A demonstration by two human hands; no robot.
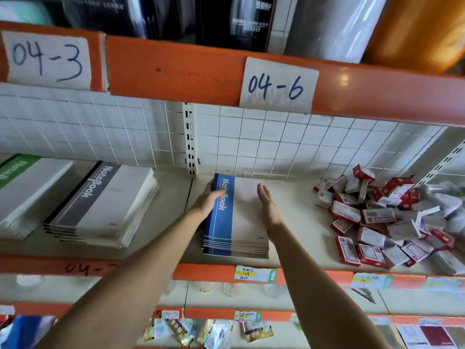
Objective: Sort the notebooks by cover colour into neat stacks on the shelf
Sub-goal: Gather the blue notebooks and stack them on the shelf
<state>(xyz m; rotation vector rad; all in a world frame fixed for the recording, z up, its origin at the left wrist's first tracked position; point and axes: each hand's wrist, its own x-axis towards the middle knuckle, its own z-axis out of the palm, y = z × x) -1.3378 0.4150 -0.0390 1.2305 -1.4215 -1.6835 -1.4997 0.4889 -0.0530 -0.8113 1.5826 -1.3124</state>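
The shelf (297, 222) runs across my whole view, with a white grid back panel (276, 144) behind it. At nine o'clock sits the grey notebook stack (100, 205), and further out at the left edge a green stack (17, 187). At three o'clock lies a loose heap of small red and white boxes (387, 217), well apart from my work.

The blue notebook stack (236, 217) lies at the centre, just right of the upright post (190, 139), its blue spine strip toward nine o'clock.

My left hand (207, 200) lies along the spine side, its fingers reaching over the top cover near the far corner; how tightly they curl I cannot tell. My right hand (269, 207) stands on edge against the stack's three o'clock side, fingers (263, 191) straight and pressed together.

I judge this to be squaring up. To do it well I should press both palms inward evenly, so the fanned lower edges at six o'clock come flush, then tap the near edge back toward twelve o'clock without skewing the pile.
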